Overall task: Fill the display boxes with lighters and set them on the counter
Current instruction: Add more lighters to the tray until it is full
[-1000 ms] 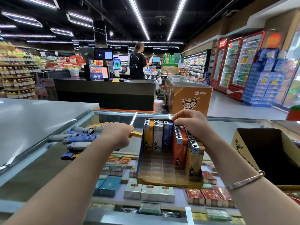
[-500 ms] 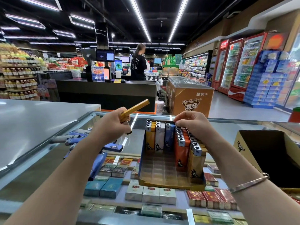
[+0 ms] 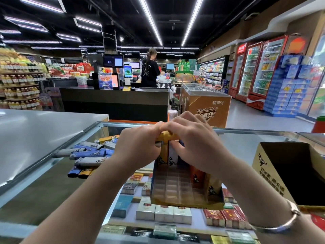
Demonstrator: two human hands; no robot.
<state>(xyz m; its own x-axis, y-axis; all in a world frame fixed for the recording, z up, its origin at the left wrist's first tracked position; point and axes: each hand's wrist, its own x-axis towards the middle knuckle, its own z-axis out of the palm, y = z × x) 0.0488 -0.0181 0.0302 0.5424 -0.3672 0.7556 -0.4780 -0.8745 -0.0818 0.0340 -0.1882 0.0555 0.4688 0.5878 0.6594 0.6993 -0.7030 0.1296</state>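
— Left hand (image 3: 139, 147) is curled round a flat yellow plastic lighter (image 3: 166, 136), holding it sideways over the back row of the open cardboard display box (image 3: 186, 191). Why sideways?

— My guess is it has only just arrived over its slot and needs turning upright before it drops in. Right hand (image 3: 195, 143) meets it there, fingers bent over the standing lighters (image 3: 173, 156) and touching the yellow one, probably steadying the row and guiding the new piece

— Where does the box sit?

— On the glass tabletop (image 3: 246, 147), tilted back, its front cells empty and only the rear and right side filled. Loose blue, grey and yellow lighters (image 3: 88, 154) lie in a heap to its left, within easy reach of the picking hand. An empty brown carton (image 3: 290, 173) stands to the right

— What differs from half a second back?

— Then the left hand held the yellow lighter up in the air, well clear of the box, pointing up and away. Now it has come across and down to the row, and the two hands touch
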